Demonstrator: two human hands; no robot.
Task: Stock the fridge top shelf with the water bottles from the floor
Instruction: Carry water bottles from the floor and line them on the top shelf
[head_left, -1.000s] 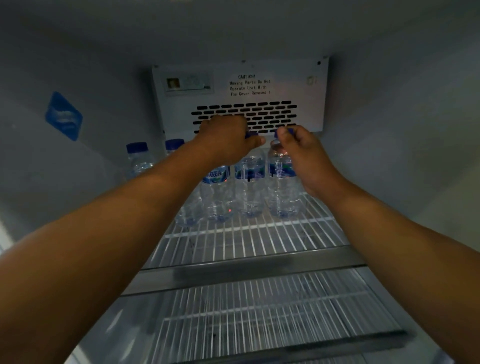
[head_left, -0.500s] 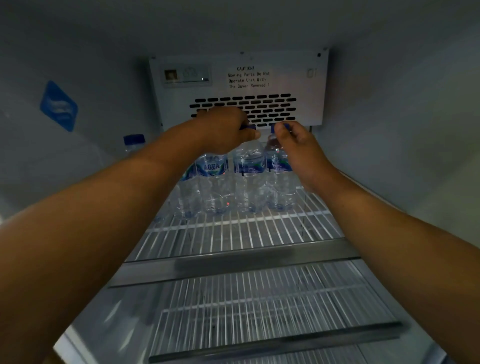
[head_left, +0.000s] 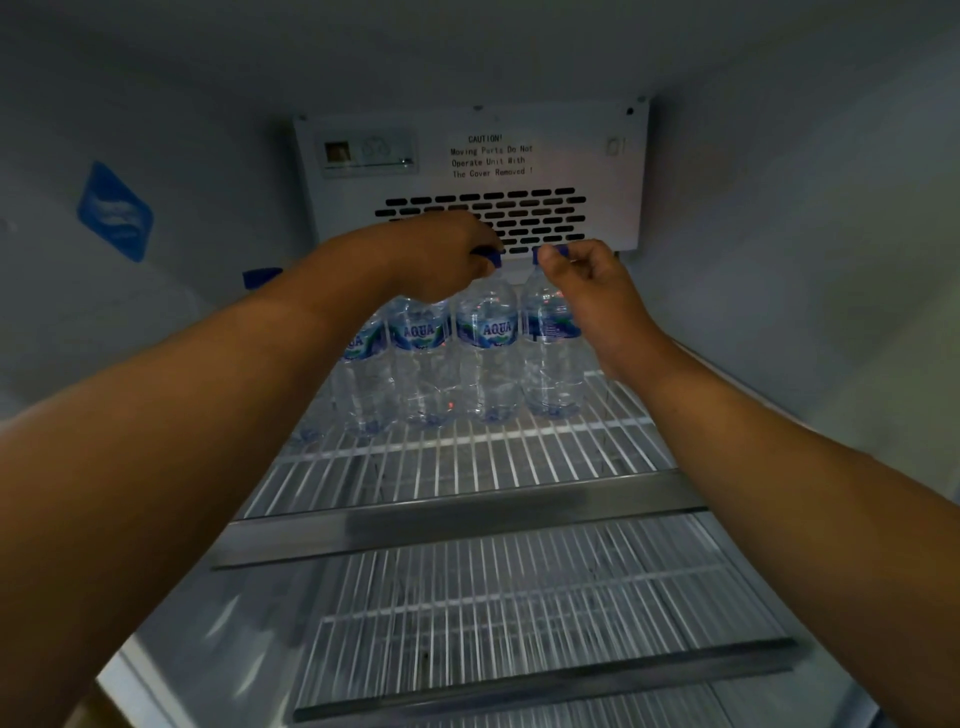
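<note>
Bottles: a row of water bottles (head_left: 421, 364) stands upright at the far end of the top shelf (head_left: 467, 457), under the vent panel (head_left: 478, 176).
Left hand: the left hand (head_left: 441, 254) has its fingers curled down over the cap of the second bottle from the right (head_left: 488, 358).
Right hand: the right hand (head_left: 587, 280) pinches the cap of the rightmost bottle (head_left: 550, 353) between thumb and fingers.
Tipping risk: both bottles are held only at the top, so a sideways tug on letting go could rock one into its neighbours and topple the packed row.
Wire risk: a base set across a gap in the wire could lean.
Arm risk: the left forearm passes low over the left bottles and could sweep them when it pulls out.
Hidden: the left arm covers the left of the row. Only a lone cap (head_left: 262, 278) shows beyond it, so the count is unclear.
Out of view: the floor and any bottles left there.
Unclear: in the dim light, whether the row touches the back wall.
</note>
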